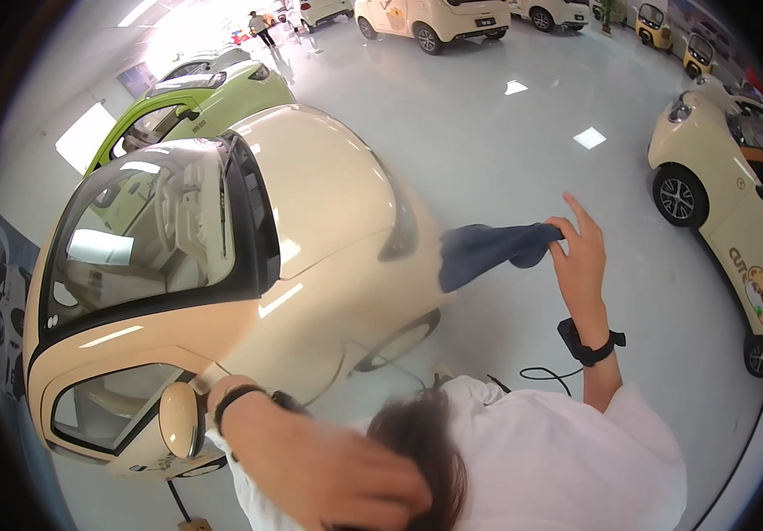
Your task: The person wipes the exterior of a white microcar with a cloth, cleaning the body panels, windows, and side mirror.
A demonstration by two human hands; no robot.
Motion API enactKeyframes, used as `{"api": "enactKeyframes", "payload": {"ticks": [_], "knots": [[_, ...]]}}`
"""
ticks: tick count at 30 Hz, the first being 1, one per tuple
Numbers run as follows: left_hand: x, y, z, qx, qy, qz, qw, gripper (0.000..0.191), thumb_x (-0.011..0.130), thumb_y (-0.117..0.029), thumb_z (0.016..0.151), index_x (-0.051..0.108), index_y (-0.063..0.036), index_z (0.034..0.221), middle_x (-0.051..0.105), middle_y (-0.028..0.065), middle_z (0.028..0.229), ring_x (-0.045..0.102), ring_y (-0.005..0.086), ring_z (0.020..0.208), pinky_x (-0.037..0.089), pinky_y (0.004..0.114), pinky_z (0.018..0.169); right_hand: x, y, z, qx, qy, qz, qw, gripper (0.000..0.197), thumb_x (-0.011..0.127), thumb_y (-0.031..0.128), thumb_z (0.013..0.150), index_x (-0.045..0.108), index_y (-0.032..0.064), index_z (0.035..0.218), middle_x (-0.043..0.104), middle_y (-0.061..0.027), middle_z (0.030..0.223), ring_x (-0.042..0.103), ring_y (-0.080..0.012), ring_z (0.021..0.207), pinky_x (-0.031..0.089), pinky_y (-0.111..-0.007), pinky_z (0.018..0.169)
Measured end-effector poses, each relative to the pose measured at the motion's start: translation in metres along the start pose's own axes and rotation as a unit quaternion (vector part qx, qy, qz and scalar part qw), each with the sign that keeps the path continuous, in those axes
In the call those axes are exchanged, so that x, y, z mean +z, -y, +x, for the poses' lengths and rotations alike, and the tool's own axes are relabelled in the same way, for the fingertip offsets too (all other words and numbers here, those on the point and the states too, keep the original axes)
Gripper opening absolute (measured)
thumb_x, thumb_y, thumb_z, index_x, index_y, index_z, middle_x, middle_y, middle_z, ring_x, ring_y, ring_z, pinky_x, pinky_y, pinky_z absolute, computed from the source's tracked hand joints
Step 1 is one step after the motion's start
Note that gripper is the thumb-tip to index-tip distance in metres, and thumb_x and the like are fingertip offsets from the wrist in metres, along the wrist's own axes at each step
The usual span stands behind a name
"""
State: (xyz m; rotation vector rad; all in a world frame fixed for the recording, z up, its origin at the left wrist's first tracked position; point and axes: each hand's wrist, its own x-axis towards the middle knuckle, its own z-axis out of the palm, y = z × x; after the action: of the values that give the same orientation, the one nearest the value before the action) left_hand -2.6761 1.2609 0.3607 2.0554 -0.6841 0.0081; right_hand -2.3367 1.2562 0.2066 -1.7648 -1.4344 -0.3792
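My right hand (577, 249) pinches one end of a dark blue cloth (497, 251) between thumb and fingers, with the index finger raised. The cloth stretches out to the left, its far end beside the front of a small cream car (328, 179). Whether it touches the bodywork I cannot tell. A black watch (590, 342) is on my right wrist. Close to the camera, my left hand (355, 478) is bent back beside dark hair (421, 445), fingers curled and blurred. What, if anything, those fingers hold is hidden. A dark band circles the left wrist.
The cream car's wing mirror (179, 419) juts out at lower left. A green car (222, 99) stands just beyond it. Another cream car (706, 219) is parked on the right. A black cable (547, 375) lies on the floor. A person (260, 28) is far off.
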Motion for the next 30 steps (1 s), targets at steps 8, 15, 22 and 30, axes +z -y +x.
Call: {"api": "enactKeyframes", "payload": {"ticks": [8,15,22,30], "knots": [[-0.036,0.098,-0.103,-0.316,-0.242,0.022,0.917,0.056,0.083,-0.033,0.076,0.056,-0.0037,0.114,0.054,0.0116,0.125,0.056,0.0294,0.112,0.046,0.039,0.094,0.106,0.062,0.045,0.004,0.174,0.173,0.969,0.02,0.07,0.009,0.074,0.063,0.0085,0.093,0.069,-0.0098,0.089,0.064,-0.0308,0.078,0.051,-0.037,0.07],[0.011,0.211,-0.171,-0.441,-0.552,0.152,0.692,0.076,0.08,-0.014,0.075,0.042,-0.0039,0.14,0.05,0.0147,0.138,0.047,0.0291,0.13,0.041,0.039,0.106,0.179,0.143,0.067,-0.144,0.365,0.291,0.873,0.026,0.073,0.009,0.074,0.063,0.0104,0.098,0.064,-0.0127,0.072,0.064,-0.0299,0.063,0.049,-0.034,0.058],[0.017,0.237,-0.202,-0.445,-0.568,0.112,0.684,0.069,0.074,-0.008,0.077,0.046,-0.0056,0.14,0.058,0.0175,0.128,0.057,0.0305,0.117,0.044,0.039,0.101,0.188,0.182,0.122,-0.163,0.465,0.471,0.731,0.026,0.072,0.001,0.075,0.068,0.0063,0.1,0.07,-0.011,0.083,0.068,-0.0213,0.072,0.053,-0.03,0.069],[0.05,0.226,-0.239,-0.539,-0.637,0.105,0.541,0.023,0.062,-0.008,0.092,0.065,-0.0022,0.115,0.069,0.0191,0.092,0.065,0.0338,0.08,0.05,0.035,0.077,0.266,0.105,0.168,-0.021,0.488,0.472,0.734,0.018,0.07,-0.001,0.084,0.07,0.0,0.101,0.07,-0.0034,0.09,0.062,-0.0089,0.082,0.051,-0.025,0.075]]}}
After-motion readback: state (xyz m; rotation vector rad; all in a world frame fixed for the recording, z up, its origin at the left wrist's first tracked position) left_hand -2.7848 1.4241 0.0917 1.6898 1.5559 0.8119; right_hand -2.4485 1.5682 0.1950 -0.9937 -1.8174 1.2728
